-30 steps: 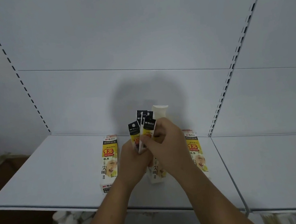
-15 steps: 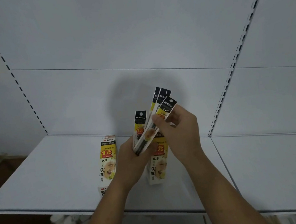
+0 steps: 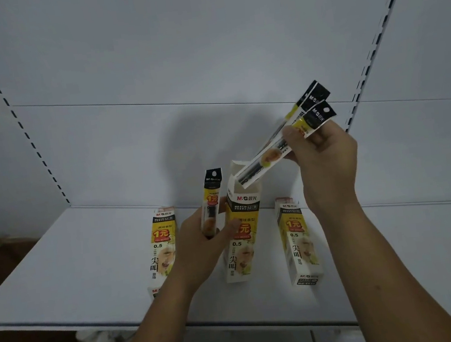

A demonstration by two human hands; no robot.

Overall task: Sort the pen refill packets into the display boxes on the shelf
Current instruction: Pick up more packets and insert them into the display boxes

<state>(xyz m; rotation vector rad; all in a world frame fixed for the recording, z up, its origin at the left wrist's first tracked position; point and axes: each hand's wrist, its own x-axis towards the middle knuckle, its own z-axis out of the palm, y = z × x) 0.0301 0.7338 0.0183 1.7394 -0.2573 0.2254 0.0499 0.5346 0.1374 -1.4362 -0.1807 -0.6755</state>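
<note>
Head view: right hand (image 3: pixel 323 163) now draws several refill packets (image 3: pixel 281 146) away up-right, pinched, their lower ends at the open top of the middle display box (image 3: pixel 241 234). The left hand (image 3: pixel 201 237) grips a single packet (image 3: pixel 213 198) beside that box. Insertion likely next.

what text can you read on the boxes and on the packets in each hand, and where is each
"M&G 晨光": tops of left box, middle box, right box; black heads of the left packet and right packets.
"1元": red badge on all three boxes and the left packet.
"0.5": all three boxes.
"尖叫": all three boxes.
"MG-6139": middle box, digits uncertain.
Other small print: too blurred to read.
</note>
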